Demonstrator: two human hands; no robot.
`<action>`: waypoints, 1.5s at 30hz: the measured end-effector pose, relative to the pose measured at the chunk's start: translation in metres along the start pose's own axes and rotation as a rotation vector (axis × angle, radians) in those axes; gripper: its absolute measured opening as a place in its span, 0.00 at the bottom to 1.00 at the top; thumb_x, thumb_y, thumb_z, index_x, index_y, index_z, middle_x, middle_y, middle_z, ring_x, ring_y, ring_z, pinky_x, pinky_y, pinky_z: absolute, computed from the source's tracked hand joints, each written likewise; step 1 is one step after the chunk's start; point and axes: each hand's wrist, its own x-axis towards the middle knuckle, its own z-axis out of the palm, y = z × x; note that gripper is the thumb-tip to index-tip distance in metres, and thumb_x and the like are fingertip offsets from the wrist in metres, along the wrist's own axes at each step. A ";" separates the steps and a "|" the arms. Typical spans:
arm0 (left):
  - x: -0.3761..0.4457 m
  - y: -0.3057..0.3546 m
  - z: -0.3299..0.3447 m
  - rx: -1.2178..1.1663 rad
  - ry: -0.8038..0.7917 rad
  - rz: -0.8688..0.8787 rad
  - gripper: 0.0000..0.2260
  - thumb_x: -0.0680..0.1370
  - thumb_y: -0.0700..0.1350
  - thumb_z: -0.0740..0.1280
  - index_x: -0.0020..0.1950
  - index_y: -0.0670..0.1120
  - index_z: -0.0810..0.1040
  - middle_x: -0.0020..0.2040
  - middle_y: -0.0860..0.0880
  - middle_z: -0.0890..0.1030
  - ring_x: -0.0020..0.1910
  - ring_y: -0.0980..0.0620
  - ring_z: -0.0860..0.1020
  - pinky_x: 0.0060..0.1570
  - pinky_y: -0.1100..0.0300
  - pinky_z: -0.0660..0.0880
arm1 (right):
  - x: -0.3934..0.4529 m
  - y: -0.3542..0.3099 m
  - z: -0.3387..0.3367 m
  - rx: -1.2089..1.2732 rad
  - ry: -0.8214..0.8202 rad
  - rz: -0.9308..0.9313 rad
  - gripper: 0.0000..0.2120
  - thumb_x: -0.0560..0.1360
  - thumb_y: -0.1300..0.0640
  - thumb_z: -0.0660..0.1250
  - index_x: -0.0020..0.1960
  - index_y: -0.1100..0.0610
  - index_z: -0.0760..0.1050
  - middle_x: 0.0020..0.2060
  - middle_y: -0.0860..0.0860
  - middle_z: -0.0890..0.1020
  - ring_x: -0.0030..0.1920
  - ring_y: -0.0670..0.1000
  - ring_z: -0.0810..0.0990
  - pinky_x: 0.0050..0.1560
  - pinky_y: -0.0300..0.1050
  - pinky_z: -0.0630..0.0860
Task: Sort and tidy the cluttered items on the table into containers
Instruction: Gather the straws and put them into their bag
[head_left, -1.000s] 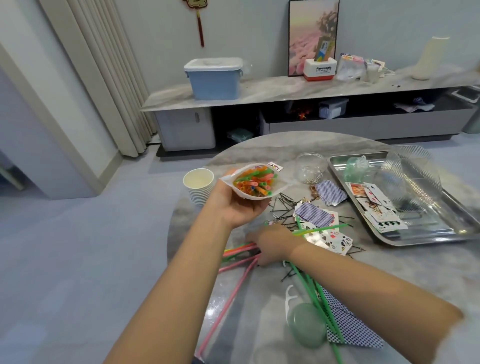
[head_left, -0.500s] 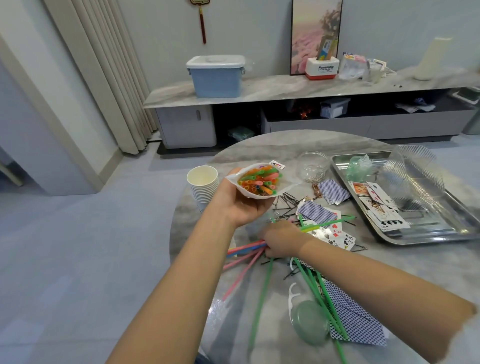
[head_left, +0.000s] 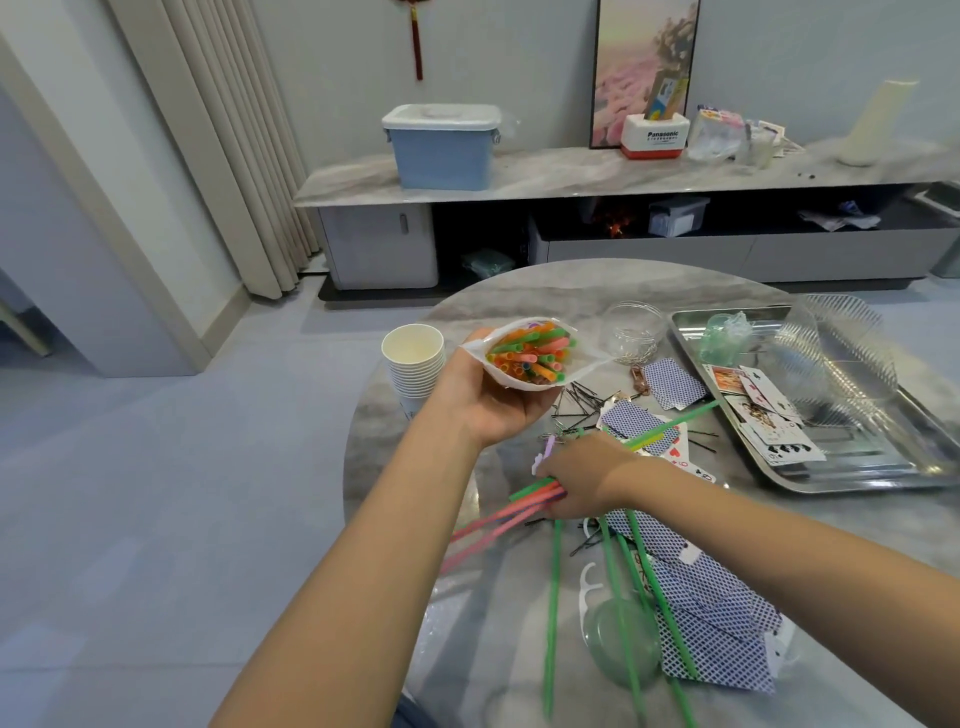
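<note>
My left hand (head_left: 488, 402) holds an open white bag of coloured straws (head_left: 530, 353) upright above the table's left side, its mouth facing me. Below it, my right hand (head_left: 582, 475) is closed around a bunch of loose straws (head_left: 514, 512), pink, orange and green, whose long ends trail down-left over the table edge while green and yellow ends stick out up-right. More green straws (head_left: 553, 613) lie on the round marble table (head_left: 545, 291) toward me, across blue-backed playing cards (head_left: 711, 618).
A stack of paper cups (head_left: 414, 358) stands at the table's left edge. A steel tray (head_left: 852, 467) at right holds cards, a clear plastic lid and a green bag. A small glass jar (head_left: 636, 332), black hairpins (head_left: 584, 402), a floss pick (head_left: 587, 592) and a green lid (head_left: 621, 642) lie around.
My right hand has gathered the pink and orange straws off the table and lifted them slightly, closing on them. The bag in my left hand stays where it was.
</note>
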 end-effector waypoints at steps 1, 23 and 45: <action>0.000 0.000 0.000 0.008 0.003 0.001 0.13 0.76 0.48 0.61 0.45 0.39 0.78 0.38 0.40 0.82 0.44 0.43 0.78 0.35 0.54 0.80 | -0.003 0.002 0.000 -0.033 -0.031 0.007 0.19 0.76 0.39 0.57 0.56 0.52 0.73 0.51 0.51 0.79 0.53 0.55 0.78 0.44 0.44 0.70; 0.011 -0.012 0.006 0.046 0.024 0.002 0.12 0.77 0.47 0.60 0.46 0.40 0.78 0.38 0.40 0.83 0.42 0.44 0.79 0.37 0.54 0.80 | -0.008 0.016 0.050 0.342 0.023 0.003 0.19 0.71 0.46 0.69 0.61 0.45 0.74 0.53 0.48 0.81 0.55 0.52 0.77 0.50 0.42 0.70; 0.008 -0.009 0.008 0.025 -0.008 0.036 0.14 0.78 0.49 0.60 0.46 0.39 0.78 0.39 0.39 0.83 0.45 0.43 0.78 0.41 0.53 0.79 | -0.032 0.047 0.036 0.080 0.639 -0.028 0.20 0.61 0.60 0.78 0.50 0.54 0.76 0.39 0.47 0.82 0.21 0.49 0.74 0.18 0.37 0.65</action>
